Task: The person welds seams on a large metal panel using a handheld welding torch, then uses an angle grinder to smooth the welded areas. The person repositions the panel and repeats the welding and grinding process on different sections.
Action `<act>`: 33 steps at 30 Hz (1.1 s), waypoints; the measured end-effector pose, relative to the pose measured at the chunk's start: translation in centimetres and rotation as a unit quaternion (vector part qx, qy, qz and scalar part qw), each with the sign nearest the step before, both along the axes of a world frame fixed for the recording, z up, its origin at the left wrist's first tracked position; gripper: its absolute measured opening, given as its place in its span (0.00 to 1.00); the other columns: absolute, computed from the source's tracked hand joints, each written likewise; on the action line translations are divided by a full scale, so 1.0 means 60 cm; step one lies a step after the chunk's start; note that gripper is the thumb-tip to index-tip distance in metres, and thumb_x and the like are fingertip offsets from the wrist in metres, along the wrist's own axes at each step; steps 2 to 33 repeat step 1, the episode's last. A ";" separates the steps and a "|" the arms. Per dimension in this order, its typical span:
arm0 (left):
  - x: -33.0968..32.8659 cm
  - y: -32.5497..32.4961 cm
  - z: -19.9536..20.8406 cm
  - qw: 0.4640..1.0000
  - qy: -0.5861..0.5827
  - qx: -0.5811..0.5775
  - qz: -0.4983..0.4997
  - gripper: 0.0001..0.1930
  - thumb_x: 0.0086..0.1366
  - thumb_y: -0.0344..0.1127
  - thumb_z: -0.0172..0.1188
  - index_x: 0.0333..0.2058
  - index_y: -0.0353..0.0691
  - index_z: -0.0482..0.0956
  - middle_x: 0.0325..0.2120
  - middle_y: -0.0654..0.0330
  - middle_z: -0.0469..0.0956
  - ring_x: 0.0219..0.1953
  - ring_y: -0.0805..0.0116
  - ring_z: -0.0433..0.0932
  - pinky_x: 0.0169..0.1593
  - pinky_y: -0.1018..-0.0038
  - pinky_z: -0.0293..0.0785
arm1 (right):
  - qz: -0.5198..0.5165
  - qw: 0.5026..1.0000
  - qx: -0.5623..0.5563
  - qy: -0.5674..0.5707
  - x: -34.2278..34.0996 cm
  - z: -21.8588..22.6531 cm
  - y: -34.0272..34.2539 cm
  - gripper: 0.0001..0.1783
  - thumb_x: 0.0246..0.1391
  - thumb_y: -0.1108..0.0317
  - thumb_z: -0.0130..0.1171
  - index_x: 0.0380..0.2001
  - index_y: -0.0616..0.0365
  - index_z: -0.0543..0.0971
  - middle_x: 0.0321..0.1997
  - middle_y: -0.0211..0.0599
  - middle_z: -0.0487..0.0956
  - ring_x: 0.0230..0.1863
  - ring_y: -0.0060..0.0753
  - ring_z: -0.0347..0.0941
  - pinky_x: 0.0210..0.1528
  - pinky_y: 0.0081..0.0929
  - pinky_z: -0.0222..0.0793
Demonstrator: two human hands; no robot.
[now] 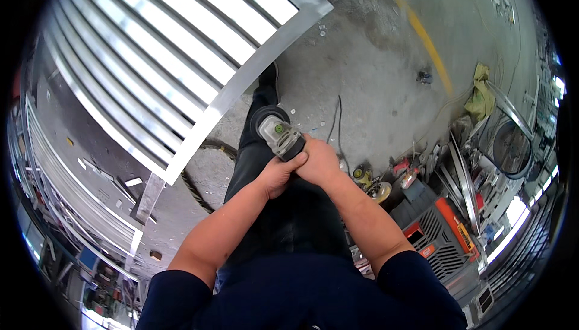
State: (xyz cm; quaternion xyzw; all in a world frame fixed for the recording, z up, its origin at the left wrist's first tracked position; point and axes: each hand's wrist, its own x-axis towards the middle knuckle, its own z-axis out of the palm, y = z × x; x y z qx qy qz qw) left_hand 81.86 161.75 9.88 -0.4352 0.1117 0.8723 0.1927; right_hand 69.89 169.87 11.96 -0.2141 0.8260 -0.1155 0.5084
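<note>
I hold an angle grinder (278, 135) with both hands in front of my legs, its grey head and black guard pointing away from me. My left hand (280, 174) wraps the body from below and the left. My right hand (319, 161) grips the rear of the body from the right. The grinder's disc end hangs close to the edge of a large metal frame with parallel slats (181, 46), without clearly touching it.
A black cable (199, 194) loops on the concrete floor by my left leg. To the right stand an orange and black machine (443, 227), a second grinder (371, 184), metal strips (464, 179) and a yellow cloth (482, 92). A yellow line (425, 37) crosses the floor.
</note>
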 end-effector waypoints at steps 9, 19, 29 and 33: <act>0.019 0.003 0.008 1.000 0.008 -0.016 0.014 0.37 0.61 0.48 0.68 0.63 0.42 0.63 0.58 0.58 0.70 0.61 0.61 0.69 0.65 0.63 0.64 | 0.009 1.000 -0.011 0.001 0.015 0.013 -0.003 0.24 0.43 0.60 0.59 0.45 0.58 0.76 0.37 0.55 0.81 0.43 0.61 0.77 0.48 0.48 0.73; 0.019 0.003 0.008 1.000 0.008 -0.016 0.014 0.37 0.61 0.48 0.68 0.63 0.42 0.63 0.58 0.58 0.70 0.61 0.61 0.69 0.65 0.63 0.64 | 0.009 1.000 -0.011 0.001 0.015 0.013 -0.003 0.24 0.43 0.60 0.59 0.45 0.58 0.76 0.37 0.55 0.81 0.43 0.61 0.77 0.48 0.48 0.73; 0.019 0.003 0.008 1.000 0.008 -0.016 0.014 0.37 0.61 0.48 0.68 0.63 0.42 0.63 0.58 0.58 0.70 0.61 0.61 0.69 0.65 0.63 0.64 | 0.009 1.000 -0.011 0.001 0.015 0.013 -0.003 0.24 0.43 0.60 0.59 0.45 0.58 0.76 0.37 0.55 0.81 0.43 0.61 0.77 0.48 0.48 0.73; 0.019 0.003 0.008 1.000 0.008 -0.016 0.014 0.37 0.61 0.48 0.68 0.63 0.42 0.63 0.58 0.58 0.70 0.61 0.61 0.69 0.65 0.63 0.64 | 0.009 1.000 -0.011 0.001 0.015 0.013 -0.003 0.24 0.43 0.60 0.59 0.45 0.58 0.76 0.37 0.55 0.81 0.43 0.61 0.77 0.48 0.48 0.73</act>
